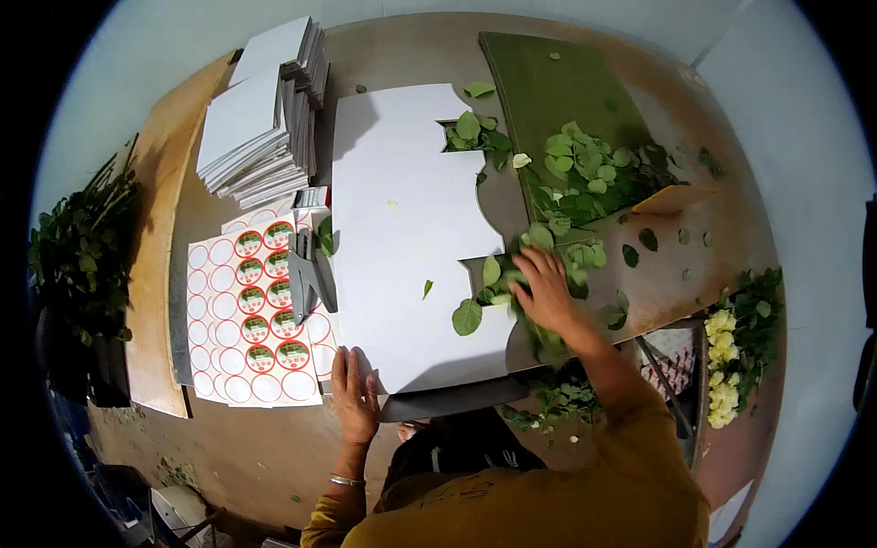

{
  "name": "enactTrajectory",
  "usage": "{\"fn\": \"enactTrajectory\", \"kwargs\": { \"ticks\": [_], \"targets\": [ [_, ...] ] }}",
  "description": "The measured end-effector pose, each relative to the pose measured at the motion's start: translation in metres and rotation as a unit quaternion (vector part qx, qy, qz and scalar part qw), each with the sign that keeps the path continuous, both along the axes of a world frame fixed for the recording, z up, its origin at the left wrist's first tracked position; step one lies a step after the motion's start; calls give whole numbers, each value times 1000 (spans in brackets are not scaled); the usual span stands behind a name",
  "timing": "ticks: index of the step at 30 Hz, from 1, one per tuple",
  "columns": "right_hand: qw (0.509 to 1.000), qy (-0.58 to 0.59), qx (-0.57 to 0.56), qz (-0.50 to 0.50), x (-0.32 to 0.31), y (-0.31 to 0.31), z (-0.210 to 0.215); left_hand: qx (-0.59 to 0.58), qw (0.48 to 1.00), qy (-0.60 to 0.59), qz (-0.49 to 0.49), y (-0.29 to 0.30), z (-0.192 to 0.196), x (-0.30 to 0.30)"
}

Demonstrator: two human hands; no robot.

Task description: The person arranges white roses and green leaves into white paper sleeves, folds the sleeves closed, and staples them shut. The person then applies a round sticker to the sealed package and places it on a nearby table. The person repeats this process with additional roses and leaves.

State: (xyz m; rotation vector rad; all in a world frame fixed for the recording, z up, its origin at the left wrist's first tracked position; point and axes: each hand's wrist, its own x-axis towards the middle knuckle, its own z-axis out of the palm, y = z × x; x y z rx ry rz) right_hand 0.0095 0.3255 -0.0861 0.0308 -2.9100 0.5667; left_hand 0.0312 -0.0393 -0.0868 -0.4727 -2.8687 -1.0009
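The large white cardboard sheet with cut-out notches (402, 228) lies flat on the brown table (393, 50). The left hand (356, 397), fingers extended and nearly together, rests at its near left corner; no object is visible in it, and pressure cannot be judged. The right hand (546, 290) has spread fingers among loose green leaves (467, 317) at the near right notch; blur prevents confirming whether it grips any.

Risks, as judged: a sideways sweep of the right hand could drag the sheet if the left hand bears too lightly. A shifted sheet could push the grey stapler-like tool (300, 285) across the paper sheets of red-ringed round stickers (251, 326). Leaves could drop over the near edge if drawn toward the body. Leaves crushed against the white surface could mark it.
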Motion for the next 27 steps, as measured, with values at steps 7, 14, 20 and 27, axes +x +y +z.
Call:
{"fn": "enactTrajectory", "kwargs": {
  "ticks": [7, 14, 20, 27],
  "targets": [
    [955, -295, -20, 7, 176, 21, 38, -20, 999, 23, 18, 8, -7, -4],
    [974, -125, -185, -47, -4, 42, 97, 0, 997, 43, 59, 10, -9, -5],
    [987, 2, -69, -145, -250, 35, 18, -25, 997, 45, 61, 7, -6, -8],
    [997, 0, -6, -73, -282, 63, -29, -14, 995, 40, 95, 5, -10, 0]
  ]
}}
